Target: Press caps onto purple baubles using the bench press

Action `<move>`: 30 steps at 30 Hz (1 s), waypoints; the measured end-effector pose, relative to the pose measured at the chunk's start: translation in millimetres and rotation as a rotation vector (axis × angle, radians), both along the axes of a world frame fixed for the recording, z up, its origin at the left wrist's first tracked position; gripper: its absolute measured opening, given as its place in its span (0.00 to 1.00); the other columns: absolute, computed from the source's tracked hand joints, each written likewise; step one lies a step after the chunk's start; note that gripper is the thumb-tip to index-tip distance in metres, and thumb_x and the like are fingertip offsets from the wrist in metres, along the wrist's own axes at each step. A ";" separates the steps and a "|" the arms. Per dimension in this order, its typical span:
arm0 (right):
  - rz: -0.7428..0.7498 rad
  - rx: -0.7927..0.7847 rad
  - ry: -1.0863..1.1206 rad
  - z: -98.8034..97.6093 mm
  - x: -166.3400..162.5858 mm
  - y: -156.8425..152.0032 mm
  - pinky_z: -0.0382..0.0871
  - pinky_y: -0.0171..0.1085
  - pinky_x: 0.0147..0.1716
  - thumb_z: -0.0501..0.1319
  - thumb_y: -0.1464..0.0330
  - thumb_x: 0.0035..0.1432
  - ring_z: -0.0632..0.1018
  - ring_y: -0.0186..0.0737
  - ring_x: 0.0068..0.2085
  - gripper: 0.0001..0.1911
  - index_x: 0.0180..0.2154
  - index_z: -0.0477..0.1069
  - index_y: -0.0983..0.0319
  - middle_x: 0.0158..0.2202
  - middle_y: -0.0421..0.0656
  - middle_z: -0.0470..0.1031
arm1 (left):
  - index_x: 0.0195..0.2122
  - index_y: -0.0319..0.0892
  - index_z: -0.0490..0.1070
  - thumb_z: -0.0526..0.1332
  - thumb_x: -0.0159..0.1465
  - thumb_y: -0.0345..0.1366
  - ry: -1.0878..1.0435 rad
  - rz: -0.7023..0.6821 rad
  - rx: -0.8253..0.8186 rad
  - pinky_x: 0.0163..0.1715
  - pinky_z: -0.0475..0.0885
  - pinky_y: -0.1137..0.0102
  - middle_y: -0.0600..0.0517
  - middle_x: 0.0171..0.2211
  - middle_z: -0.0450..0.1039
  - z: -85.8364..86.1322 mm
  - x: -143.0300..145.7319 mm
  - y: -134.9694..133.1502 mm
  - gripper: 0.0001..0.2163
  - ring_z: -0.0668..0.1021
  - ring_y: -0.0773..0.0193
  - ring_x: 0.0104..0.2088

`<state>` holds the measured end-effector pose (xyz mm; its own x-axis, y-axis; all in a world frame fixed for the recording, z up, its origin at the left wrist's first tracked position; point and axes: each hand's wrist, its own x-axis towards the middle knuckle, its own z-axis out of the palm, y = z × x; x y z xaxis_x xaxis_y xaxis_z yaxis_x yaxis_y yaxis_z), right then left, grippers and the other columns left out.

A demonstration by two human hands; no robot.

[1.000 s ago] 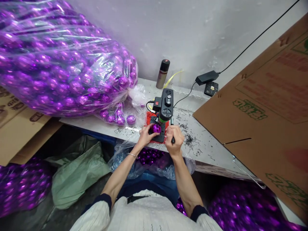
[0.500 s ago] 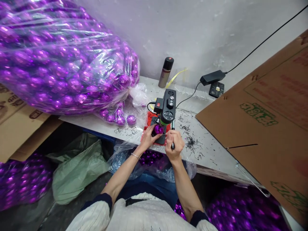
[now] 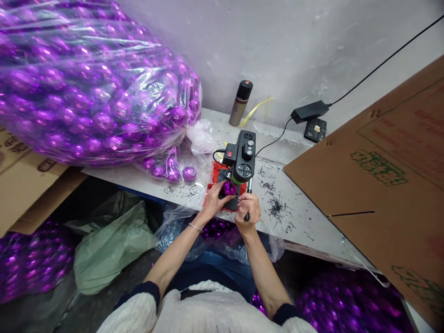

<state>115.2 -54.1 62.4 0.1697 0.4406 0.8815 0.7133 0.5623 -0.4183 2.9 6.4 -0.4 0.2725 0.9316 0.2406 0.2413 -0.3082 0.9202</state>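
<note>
The person's left hand [image 3: 212,201] pinches 1 glossy, faceted purple ball [image 3: 229,188] between thumb and fingers just below the black machine [image 3: 244,156], the right hand [image 3: 249,208] curled around its handle [image 3: 247,216].

1. A white table [image 3: 298,199] is below the right hand [image 3: 249,210].
2. Black bits [image 3: 276,207] lie right of that hand.
3. A red sheet [image 3: 215,171] lies partly under the left hand [image 3: 214,201].
4. A can [image 3: 238,108] stands beyond both hands.

The right hand [image 3: 248,211] has drawn nearer the body and slightly leftward — the lever [image 3: 249,184] with it.
</note>
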 end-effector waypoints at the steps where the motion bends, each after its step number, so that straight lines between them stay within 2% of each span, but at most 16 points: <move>1: 0.005 0.006 -0.001 -0.1 0.3 0.5 0.67 0.39 0.32 0.50 0.74 0.64 0.73 0.36 0.31 0.10 0.32 0.63 0.58 0.29 0.40 0.69 | 0.58 0.43 0.69 0.68 0.61 0.42 -0.008 -0.001 0.000 0.61 0.66 0.55 0.42 0.56 0.73 0.2 0.0 0.0 0.25 0.73 0.52 0.58; 7: 0.002 0.005 -0.016 -2.8 1.6 2.1 0.66 0.39 0.31 0.49 0.74 0.65 0.71 0.36 0.29 0.10 0.31 0.62 0.58 0.28 0.39 0.68 | 0.57 0.44 0.69 0.69 0.60 0.42 -0.026 0.003 -0.013 0.61 0.66 0.56 0.43 0.56 0.73 0.2 0.1 1.6 0.25 0.74 0.52 0.58; 14: -0.007 0.078 0.003 -10.3 -3.4 6.7 0.66 0.37 0.28 0.48 0.73 0.65 0.70 0.34 0.28 0.13 0.27 0.60 0.58 0.26 0.39 0.66 | 0.57 0.40 0.69 0.69 0.60 0.41 0.009 0.018 0.038 0.58 0.68 0.57 0.41 0.54 0.74 -3.4 0.8 3.5 0.25 0.75 0.51 0.56; 17: -0.026 0.060 0.020 5.1 -2.5 7.0 0.65 0.37 0.27 0.48 0.72 0.66 0.70 0.34 0.27 0.15 0.26 0.61 0.58 0.25 0.39 0.66 | 0.57 0.42 0.69 0.69 0.60 0.42 0.022 0.014 0.042 0.58 0.68 0.55 0.41 0.54 0.74 -2.9 2.6 6.9 0.25 0.75 0.51 0.56; 20: -0.052 -0.012 0.059 34.3 -1.6 4.3 0.65 0.37 0.30 0.49 0.72 0.67 0.71 0.35 0.29 0.15 0.27 0.63 0.59 0.26 0.39 0.68 | 0.57 0.42 0.69 0.70 0.59 0.43 0.025 0.016 0.050 0.58 0.68 0.54 0.41 0.54 0.74 2.8 1.7 5.2 0.26 0.76 0.50 0.55; 23: -0.052 -0.139 0.130 59.4 -1.9 0.5 0.65 0.37 0.32 0.50 0.70 0.68 0.70 0.34 0.29 0.17 0.25 0.62 0.59 0.25 0.39 0.67 | 0.58 0.44 0.68 0.70 0.59 0.44 0.027 0.041 0.129 0.60 0.67 0.52 0.41 0.55 0.74 8.4 -9.8 -15.7 0.27 0.75 0.50 0.56; 25: -0.036 -0.177 0.134 65.0 -2.5 -1.7 0.64 0.37 0.32 0.51 0.69 0.68 0.70 0.33 0.29 0.17 0.25 0.62 0.59 0.25 0.39 0.67 | 0.59 0.45 0.68 0.70 0.58 0.46 0.068 -0.005 0.218 0.60 0.68 0.51 0.41 0.55 0.74 5.0 -23.5 -42.8 0.28 0.75 0.49 0.57; 28: -0.007 -0.149 0.103 57.2 -4.0 -3.9 0.64 0.37 0.32 0.51 0.71 0.67 0.71 0.34 0.30 0.15 0.26 0.63 0.59 0.26 0.39 0.68 | 0.59 0.47 0.68 0.72 0.56 0.49 0.191 -0.164 0.283 0.58 0.72 0.54 0.42 0.54 0.75 -16.6 -43.0 -90.5 0.31 0.77 0.49 0.55; 30: 0.000 -0.119 0.098 48.1 -5.3 -4.5 0.65 0.37 0.33 0.51 0.73 0.66 0.71 0.34 0.31 0.14 0.27 0.64 0.59 0.27 0.39 0.68 | 0.58 0.46 0.68 0.72 0.55 0.49 0.260 -0.179 0.261 0.54 0.75 0.56 0.42 0.52 0.76 -35.9 -49.8 -114.1 0.31 0.79 0.50 0.53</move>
